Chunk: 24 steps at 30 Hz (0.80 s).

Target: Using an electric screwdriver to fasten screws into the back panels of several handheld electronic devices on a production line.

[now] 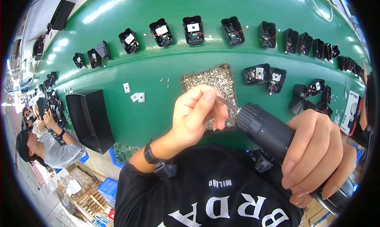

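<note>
Head view: what does each hand have?

The right grip [316, 152] is wrapped round a black power driver [265, 130], which slants up and left in front of the person's chest. The left grip [194, 114] has thumb and forefinger pinched at the far end of its bit [227, 103].

Is there a screw between those fingers?

I cannot tell; the fingertips hide it. Just beyond and partly beneath the hand, a tray [182, 84] heaped with small screws [209, 78] sits on the green surface [154, 116].

Which step does this look like?

My judgement: readying the bit, probably seating a screw on it. The next move would call for a light pinch and a steady driver, then letting go once the tip is set.

What lies around?

Two black housings [253, 74], touching, lie just right of the tray, each with a pale plate inside. To its left are loose white plates [141, 97] and three stray screws [168, 86]. More open housings [234, 31] line the far side, spaced apart near the middle.
</note>
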### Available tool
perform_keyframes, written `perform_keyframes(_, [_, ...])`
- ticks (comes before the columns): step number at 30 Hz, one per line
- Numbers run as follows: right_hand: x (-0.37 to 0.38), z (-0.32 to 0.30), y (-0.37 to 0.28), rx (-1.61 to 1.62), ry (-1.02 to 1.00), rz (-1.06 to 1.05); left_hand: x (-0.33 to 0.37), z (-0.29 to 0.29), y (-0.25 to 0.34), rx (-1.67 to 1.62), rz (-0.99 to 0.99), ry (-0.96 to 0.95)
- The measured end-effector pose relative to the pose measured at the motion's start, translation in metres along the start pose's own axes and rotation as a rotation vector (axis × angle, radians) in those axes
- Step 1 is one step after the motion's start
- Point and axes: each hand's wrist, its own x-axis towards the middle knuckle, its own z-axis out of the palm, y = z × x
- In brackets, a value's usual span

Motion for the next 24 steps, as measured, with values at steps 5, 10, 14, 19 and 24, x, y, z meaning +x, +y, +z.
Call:
perform_keyframes(5, [0.000, -0.005, -0.001, -0.001, -0.001, 0.021, 0.000, 0.000, 0.000, -0.061, -0.032, 0.001])
perform_keyframes(10, [0.001, -0.005, 0.000, 0.000, -0.035, 0.044, 0.002, 0.005, 0.001, -0.072, -0.046, 0.042])
perform_keyframes(14, [-0.002, -0.004, -0.003, -0.012, -0.027, 0.047, 0.001, 0.006, -0.003, -0.070, -0.046, 0.053])
perform_keyframes(19, [0.000, -0.008, -0.004, -0.031, -0.022, 0.111, 0.006, 0.010, -0.003, -0.027, -0.009, 0.092])
perform_keyframes(24, [-0.002, -0.014, -0.003, 0.007, -0.052, 0.105, 0.006, 0.000, -0.006, 0.096, -0.006, 0.072])
